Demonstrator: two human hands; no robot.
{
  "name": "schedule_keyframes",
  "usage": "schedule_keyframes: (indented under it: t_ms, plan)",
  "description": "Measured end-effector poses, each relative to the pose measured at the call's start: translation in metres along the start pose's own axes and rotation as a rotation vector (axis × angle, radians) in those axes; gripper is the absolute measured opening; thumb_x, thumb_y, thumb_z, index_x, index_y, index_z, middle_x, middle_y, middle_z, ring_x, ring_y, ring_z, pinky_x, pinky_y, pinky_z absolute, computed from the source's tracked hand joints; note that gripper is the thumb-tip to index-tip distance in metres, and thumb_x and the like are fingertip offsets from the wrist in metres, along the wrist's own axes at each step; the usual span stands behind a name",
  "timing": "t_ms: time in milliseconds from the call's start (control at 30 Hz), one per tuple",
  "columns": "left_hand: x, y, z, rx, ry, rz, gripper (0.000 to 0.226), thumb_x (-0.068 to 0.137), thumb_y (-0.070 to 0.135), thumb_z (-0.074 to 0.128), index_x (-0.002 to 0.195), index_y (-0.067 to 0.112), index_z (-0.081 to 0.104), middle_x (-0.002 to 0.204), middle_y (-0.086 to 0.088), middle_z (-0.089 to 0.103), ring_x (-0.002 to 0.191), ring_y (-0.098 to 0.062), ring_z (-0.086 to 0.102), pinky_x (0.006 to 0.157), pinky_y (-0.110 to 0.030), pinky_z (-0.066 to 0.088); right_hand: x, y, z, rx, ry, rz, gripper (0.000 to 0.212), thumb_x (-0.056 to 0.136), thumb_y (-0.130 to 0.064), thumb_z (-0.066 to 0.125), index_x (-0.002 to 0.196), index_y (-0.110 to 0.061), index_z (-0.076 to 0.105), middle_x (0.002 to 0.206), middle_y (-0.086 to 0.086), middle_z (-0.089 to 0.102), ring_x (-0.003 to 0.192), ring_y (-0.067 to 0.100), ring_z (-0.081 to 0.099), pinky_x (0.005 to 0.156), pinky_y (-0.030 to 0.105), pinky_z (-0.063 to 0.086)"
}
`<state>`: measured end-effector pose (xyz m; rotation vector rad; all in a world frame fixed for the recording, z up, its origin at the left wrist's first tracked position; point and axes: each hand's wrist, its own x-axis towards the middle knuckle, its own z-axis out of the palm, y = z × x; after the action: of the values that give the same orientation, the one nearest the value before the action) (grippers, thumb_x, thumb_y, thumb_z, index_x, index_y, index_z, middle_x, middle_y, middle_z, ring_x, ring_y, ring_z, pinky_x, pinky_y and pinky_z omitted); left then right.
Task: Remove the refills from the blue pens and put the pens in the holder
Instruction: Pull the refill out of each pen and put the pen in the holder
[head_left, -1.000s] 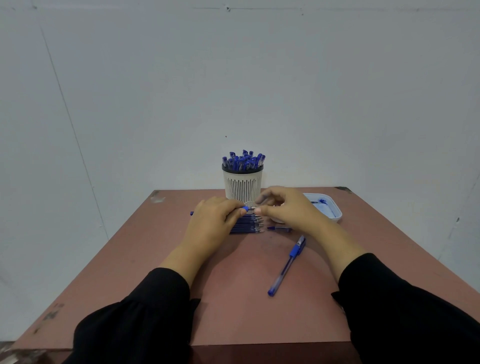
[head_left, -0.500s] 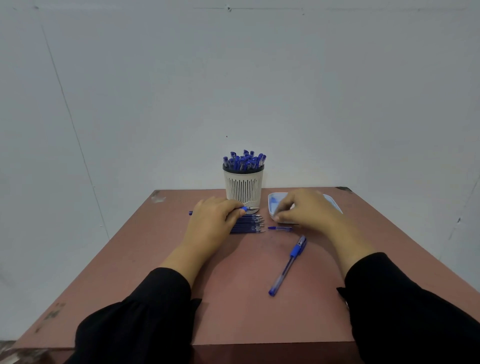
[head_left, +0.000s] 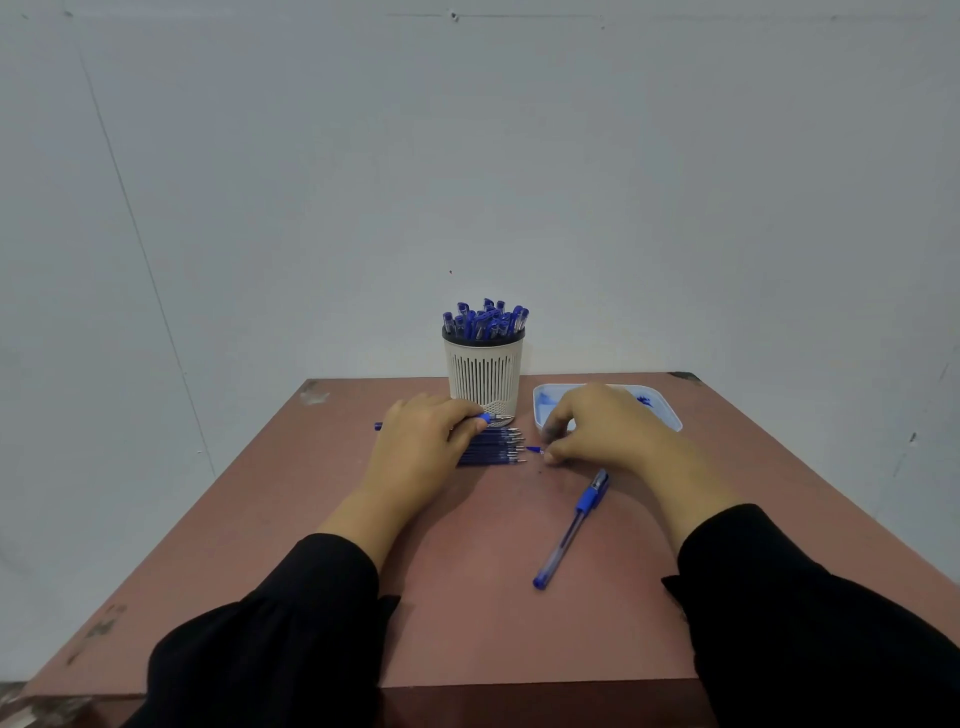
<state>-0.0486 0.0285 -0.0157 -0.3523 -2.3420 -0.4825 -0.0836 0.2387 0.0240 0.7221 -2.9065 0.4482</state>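
Observation:
My left hand (head_left: 421, 452) grips a blue pen (head_left: 483, 418) lying level, its tip pointing right just in front of the white slatted holder (head_left: 484, 374). The holder is full of several blue pens (head_left: 485, 318). A row of several dark blue refills (head_left: 493, 447) lies on the table under and right of my left hand. My right hand (head_left: 602, 428) reaches down and pinches a small blue piece (head_left: 534, 449) on the table beside the refill tips. Another whole blue pen (head_left: 571, 527) lies slanted on the table nearer me.
A shallow light blue tray (head_left: 670, 413) sits at the back right, partly hidden by my right hand. The reddish-brown table (head_left: 467, 597) ends at a grey wall just behind the holder. Black sleeves cover both forearms.
My right hand left the pen tip, went to the tray, then came down to the small blue piece beside the refills. My left hand has kept holding its pen in place.

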Motion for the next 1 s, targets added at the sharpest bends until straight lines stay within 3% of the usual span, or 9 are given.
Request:
schedule_keyframes:
  t_ms: [200, 333, 500, 667, 833, 900, 1000]
  plan:
    - [0.0, 0.0, 0.0, 0.009, -0.008, -0.001, 0.016, 0.091, 0.029, 0.059, 0.096, 0.021, 0.071, 0.082, 0.005, 0.069, 0.079, -0.02, 0.059, 0.072, -0.038, 0.044, 0.004, -0.002, 0.004, -0.147, 0.054, -0.074, 0.006, 0.077, -0.03, 0.072, 0.076, -0.025, 0.075, 0.055, -0.012, 0.052, 0.066, 0.009, 0.048, 0.052, 0.021, 0.028]
    - [0.0, 0.0, 0.001, 0.009, -0.002, 0.003, 0.016, 0.09, 0.029, 0.058, 0.095, 0.021, 0.072, 0.081, 0.005, 0.069, 0.077, -0.02, 0.059, 0.071, -0.037, 0.044, 0.005, -0.002, 0.005, -0.19, 0.062, -0.056, 0.011, 0.077, -0.031, 0.07, 0.083, -0.024, 0.076, 0.075, -0.006, 0.067, 0.076, 0.013, 0.056, 0.059, 0.023, 0.036]
    - [0.0, -0.001, 0.001, 0.015, -0.014, -0.01, 0.015, 0.091, 0.029, 0.058, 0.096, 0.023, 0.071, 0.08, 0.006, 0.067, 0.078, -0.019, 0.057, 0.072, -0.035, 0.041, 0.009, 0.001, 0.009, -0.165, 0.1, -0.03, 0.011, 0.075, -0.025, 0.065, 0.077, -0.02, 0.074, 0.08, -0.003, 0.066, 0.076, 0.017, 0.059, 0.064, 0.032, 0.05]
    - [0.0, 0.001, -0.001, 0.019, -0.028, -0.013, 0.017, 0.092, 0.03, 0.056, 0.098, 0.023, 0.071, 0.084, 0.007, 0.069, 0.081, -0.017, 0.057, 0.074, -0.035, 0.041, 0.008, 0.003, 0.009, -0.209, 0.057, -0.043, 0.013, 0.076, -0.036, 0.072, 0.086, -0.028, 0.076, 0.085, -0.007, 0.066, 0.082, 0.013, 0.056, 0.061, 0.026, 0.038]
    - [0.0, 0.0, 0.0, 0.025, -0.022, -0.018, 0.019, 0.092, 0.031, 0.055, 0.099, 0.023, 0.071, 0.086, 0.006, 0.069, 0.083, -0.018, 0.057, 0.076, -0.035, 0.04, 0.006, 0.0, 0.008, -0.12, 0.159, -0.034, 0.013, 0.077, -0.031, 0.062, 0.083, -0.026, 0.072, 0.088, -0.007, 0.067, 0.084, 0.014, 0.06, 0.073, 0.031, 0.051]
    - [0.0, -0.001, 0.001, 0.033, -0.016, -0.013, 0.024, 0.091, 0.035, 0.051, 0.097, 0.024, 0.071, 0.084, 0.006, 0.069, 0.081, -0.019, 0.058, 0.074, -0.035, 0.041, 0.003, -0.003, 0.005, -0.024, 0.219, -0.054, 0.011, 0.078, -0.032, 0.06, 0.083, -0.027, 0.069, 0.088, -0.01, 0.069, 0.084, 0.012, 0.06, 0.076, 0.03, 0.049]
    - [0.001, -0.002, 0.001, 0.038, -0.02, -0.008, 0.024, 0.089, 0.036, 0.051, 0.095, 0.024, 0.071, 0.082, 0.006, 0.069, 0.079, -0.019, 0.058, 0.071, -0.035, 0.041, 0.001, -0.009, 0.005, 0.039, 0.243, -0.115, 0.012, 0.079, -0.037, 0.061, 0.083, -0.028, 0.066, 0.084, -0.012, 0.068, 0.079, 0.009, 0.059, 0.067, 0.024, 0.041]
